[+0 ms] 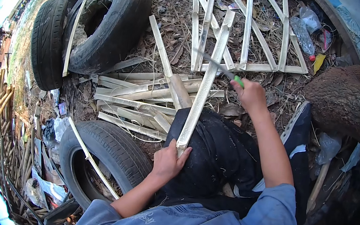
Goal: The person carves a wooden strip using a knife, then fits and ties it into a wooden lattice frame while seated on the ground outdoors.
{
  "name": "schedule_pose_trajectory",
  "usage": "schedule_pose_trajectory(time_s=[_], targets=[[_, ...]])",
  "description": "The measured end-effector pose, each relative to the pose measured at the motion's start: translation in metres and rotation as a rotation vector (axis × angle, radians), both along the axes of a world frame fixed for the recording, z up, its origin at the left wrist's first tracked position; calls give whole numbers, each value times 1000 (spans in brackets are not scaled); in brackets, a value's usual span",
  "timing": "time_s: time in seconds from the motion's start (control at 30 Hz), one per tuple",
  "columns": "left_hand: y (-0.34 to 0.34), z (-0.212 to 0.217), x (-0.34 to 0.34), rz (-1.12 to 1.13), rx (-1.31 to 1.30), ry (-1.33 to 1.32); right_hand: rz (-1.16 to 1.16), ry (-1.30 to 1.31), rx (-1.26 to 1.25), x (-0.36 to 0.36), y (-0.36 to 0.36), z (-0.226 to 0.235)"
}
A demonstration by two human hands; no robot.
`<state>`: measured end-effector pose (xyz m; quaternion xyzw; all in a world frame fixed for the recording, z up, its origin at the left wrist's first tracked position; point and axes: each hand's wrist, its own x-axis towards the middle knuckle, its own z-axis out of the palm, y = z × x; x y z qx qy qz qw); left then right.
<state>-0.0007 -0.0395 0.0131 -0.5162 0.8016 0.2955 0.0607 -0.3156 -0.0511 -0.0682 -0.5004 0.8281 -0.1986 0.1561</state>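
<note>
My left hand (168,160) grips the near end of a long pale bamboo slat (205,81) that rests on my dark-trousered knee and slants up and away from me. My right hand (249,94) is closed on the green handle of a knife (217,65). Its blade lies across the slat's upper half, pointing to the left. Under the slat lies a pile of split bamboo strips (135,104) on the ground.
A bamboo lattice frame (250,30) lies on dry litter beyond the slat. Old tyres stand at the upper left (105,21) and one lies at my left knee (111,153). A tree trunk (349,100) rises on the right. My shoe (298,128) is beside it.
</note>
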Motion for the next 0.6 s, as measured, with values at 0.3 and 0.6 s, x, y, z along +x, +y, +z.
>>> schedule_pose_trajectory(time_s=[0.3, 0.6], targets=[[0, -11, 13, -57, 16, 57, 188, -2, -169, 13, 13, 59], [-1, -9, 9, -46, -11, 96, 442, -69, -182, 77, 46, 55]])
